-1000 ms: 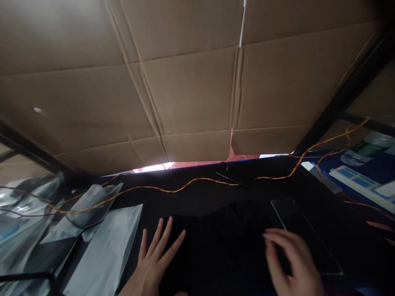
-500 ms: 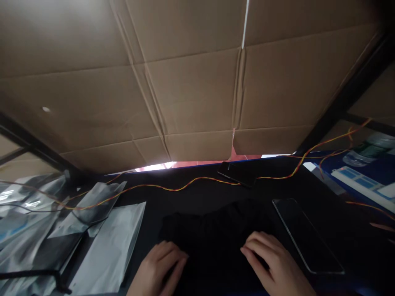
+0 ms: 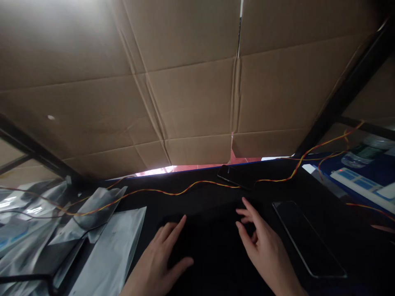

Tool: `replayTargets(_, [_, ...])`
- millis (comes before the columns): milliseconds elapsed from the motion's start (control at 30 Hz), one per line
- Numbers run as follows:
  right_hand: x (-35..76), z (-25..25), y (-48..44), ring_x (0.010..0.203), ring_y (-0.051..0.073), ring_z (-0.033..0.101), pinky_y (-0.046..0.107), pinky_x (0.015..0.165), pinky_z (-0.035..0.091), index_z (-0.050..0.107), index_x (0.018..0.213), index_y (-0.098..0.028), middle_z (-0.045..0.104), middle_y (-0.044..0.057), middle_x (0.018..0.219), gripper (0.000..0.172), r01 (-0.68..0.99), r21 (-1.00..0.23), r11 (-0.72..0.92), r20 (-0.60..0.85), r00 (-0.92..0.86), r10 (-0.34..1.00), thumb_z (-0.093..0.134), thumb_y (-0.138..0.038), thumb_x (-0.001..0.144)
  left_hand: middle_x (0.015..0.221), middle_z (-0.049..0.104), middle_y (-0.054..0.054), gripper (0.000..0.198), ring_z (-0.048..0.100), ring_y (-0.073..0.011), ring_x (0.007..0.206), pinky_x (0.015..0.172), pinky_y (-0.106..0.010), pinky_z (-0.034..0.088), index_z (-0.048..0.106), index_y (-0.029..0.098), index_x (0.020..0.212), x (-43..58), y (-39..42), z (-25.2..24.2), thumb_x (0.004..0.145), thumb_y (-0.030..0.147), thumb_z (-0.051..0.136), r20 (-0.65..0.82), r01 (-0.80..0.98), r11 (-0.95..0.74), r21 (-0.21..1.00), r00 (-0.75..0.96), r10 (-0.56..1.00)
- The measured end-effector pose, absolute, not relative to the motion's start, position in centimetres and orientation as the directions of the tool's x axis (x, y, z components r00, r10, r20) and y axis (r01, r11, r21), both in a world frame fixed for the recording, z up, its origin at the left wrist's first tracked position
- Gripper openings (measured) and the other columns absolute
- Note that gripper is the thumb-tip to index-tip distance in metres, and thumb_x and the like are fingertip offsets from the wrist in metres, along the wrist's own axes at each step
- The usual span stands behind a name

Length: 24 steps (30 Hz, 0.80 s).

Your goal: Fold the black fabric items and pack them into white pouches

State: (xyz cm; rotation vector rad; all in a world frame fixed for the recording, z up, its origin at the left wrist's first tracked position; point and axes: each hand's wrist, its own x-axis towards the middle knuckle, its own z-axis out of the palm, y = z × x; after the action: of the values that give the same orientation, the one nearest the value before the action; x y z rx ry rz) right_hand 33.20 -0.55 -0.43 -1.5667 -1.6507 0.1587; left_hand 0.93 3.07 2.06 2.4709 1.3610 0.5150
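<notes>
Fingers on both hands have uncurled since the earlier frame, and the right hand [image 3: 262, 242] reaches farther toward the far edge of the tabletop [image 3: 179, 176]. From my end, it and the left hand [image 3: 159, 257] look loose and parted, pinching nothing. Between them, toward the near edge, lies the black cloth [image 3: 212, 242]; against that dark surface I cannot tell where it stops or whether fingertips touch it. As I judge it, the cloth is laid out; whether creases are left to smooth, I can't make out. Right of the hands sits the big phone [image 3: 308, 238], untouched; the small phone [image 3: 236, 176] lies by the far edge.
</notes>
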Motion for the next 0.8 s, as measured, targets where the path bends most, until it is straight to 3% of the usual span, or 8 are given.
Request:
replayTargets(67, [32.6, -0.8, -0.2, 0.133, 0.025, 0.072, 0.040, 0.105, 0.065, 0.055, 0.156, -0.033, 0.070, 0.005, 0.150, 0.042, 0.793, -0.556, 0.251, 0.507, 0.083, 0.858, 0.050, -0.034, 0.114, 0.160, 0.062, -0.007, 0.072, 0.069, -0.0310, 0.139, 0.112, -0.048, 0.062, 0.036, 0.043, 0.172, 1.7, 3.9, 1.9, 0.106, 0.035, 0.066, 0.284, 0.745, -0.562, 0.358, 0.487, 0.826])
replayTargets(133, [32.3, -1.6, 0.2, 0.151, 0.029, 0.058, 0.049, 0.119, 0.056, 0.064, 0.148, -0.033, 0.058, 0.004, 0.165, 0.036, 0.828, -0.481, 0.287, 0.523, 0.009, 0.852, 0.050, -0.029, 0.115, 0.173, 0.048, -0.007, 0.064, 0.054, -0.0342, 0.155, 0.119, -0.053, 0.056, 0.039, 0.040, 0.171, 2.2, 4.5, 1.1, 0.111, 0.033, 0.058, 0.355, 0.740, -0.604, 0.297, 0.502, 0.789])
replayTargets(267, [32.2, -3.3, 0.5, 0.166, 0.041, 0.030, 0.066, 0.124, 0.048, 0.055, 0.161, -0.028, 0.022, 0.009, 0.185, 0.046, 0.898, -0.354, 0.261, 0.544, -0.029, 0.838, 0.050, -0.034, 0.115, 0.188, 0.011, -0.009, 0.066, 0.017, -0.0446, 0.169, 0.124, -0.068, 0.044, 0.034, 0.033, 0.174, 2.3, 5.0, -1.4, 0.112, 0.033, 0.056, 0.394, 0.785, -0.602, 0.148, 0.511, 0.764])
replayTargets(333, [32.3, -3.6, 0.4, 0.168, 0.042, 0.022, 0.068, 0.124, 0.047, 0.047, 0.167, -0.028, 0.013, 0.009, 0.186, 0.053, 0.918, -0.321, 0.233, 0.537, -0.026, 0.843, 0.050, -0.038, 0.115, 0.187, 0.011, -0.012, 0.070, 0.017, -0.0441, 0.169, 0.124, -0.068, 0.045, 0.026, 0.030, 0.177, 1.8, 4.8, -2.5, 0.113, 0.036, 0.055, 0.366, 0.792, -0.602, 0.103, 0.533, 0.763])
replayTargets(400, [32.5, -4.0, 0.2, 0.168, 0.041, 0.023, 0.068, 0.125, 0.045, 0.043, 0.170, -0.030, 0.015, 0.009, 0.186, 0.057, 0.935, -0.288, 0.206, 0.505, -0.035, 0.862, 0.050, -0.042, 0.115, 0.185, 0.021, -0.014, 0.076, 0.024, -0.0419, 0.168, 0.121, -0.066, 0.049, 0.018, 0.027, 0.178, 1.1, 4.5, -3.2, 0.113, 0.041, 0.054, 0.329, 0.793, -0.606, 0.068, 0.556, 0.764])
replayTargets(600, [33.1, -5.4, 0.3, 0.160, 0.048, 0.039, 0.073, 0.121, 0.046, 0.059, 0.160, -0.018, 0.028, 0.020, 0.180, 0.064, 0.965, -0.261, 0.030, 0.417, 0.084, 0.905, 0.050, -0.059, 0.112, 0.177, 0.039, -0.016, 0.099, 0.038, -0.0432, 0.163, 0.118, -0.072, 0.050, 0.004, 0.023, 0.179, 0.0, 4.2, -3.4, 0.106, 0.056, 0.061, 0.289, 0.836, -0.549, -0.005, 0.527, 0.799])
replayTargets(700, [32.5, -3.9, 0.6, 0.163, 0.045, 0.036, 0.070, 0.124, 0.045, 0.063, 0.156, -0.020, 0.032, 0.013, 0.180, 0.053, 0.952, -0.294, 0.087, 0.463, 0.062, 0.884, 0.048, -0.050, 0.115, 0.178, 0.037, -0.016, 0.096, 0.033, -0.0453, 0.164, 0.118, -0.076, 0.047, 0.002, 0.024, 0.179, 0.9, 4.2, -1.9, 0.107, 0.049, 0.060, 0.288, 0.828, -0.561, -0.012, 0.540, 0.791])
replayTargets(800, [31.2, -1.5, 0.4, 0.167, 0.040, 0.026, 0.067, 0.128, 0.041, 0.056, 0.163, -0.025, 0.029, 0.007, 0.182, 0.051, 0.920, -0.315, 0.234, 0.443, -0.075, 0.893, 0.051, -0.040, 0.114, 0.179, 0.033, -0.014, 0.088, 0.033, -0.0416, 0.165, 0.123, -0.071, 0.045, 0.004, 0.028, 0.179, 2.4, 4.0, -0.5, 0.110, 0.042, 0.057, 0.246, 0.778, -0.628, 0.030, 0.603, 0.759])
